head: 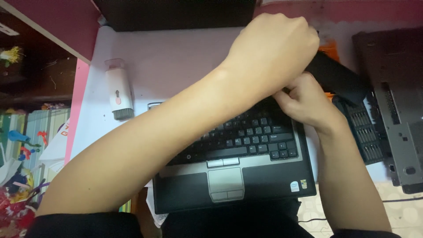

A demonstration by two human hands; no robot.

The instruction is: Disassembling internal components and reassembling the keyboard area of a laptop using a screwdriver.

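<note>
A dark laptop base [246, 185] with a black keyboard [246, 136] and a silver touchpad lies in front of me. My left hand [273, 48] reaches across it, closed in a fist over the far right corner. A long black bar-shaped part [337, 77] sticks out from under that fist; whether the fist grips it is hidden. Just below, my right hand [306, 103] has its fingers curled at the keyboard's upper right edge, touching the same area. What its fingers pinch I cannot make out.
A white cleaning brush tool [118, 94] lies at the left on the pale mat [176, 66]. At the right sit a screwdriver bit case [363, 132] and a grey laptop bottom cover [396, 105]. A dark panel [176, 13] stands at the back. Colourful clutter fills the far left.
</note>
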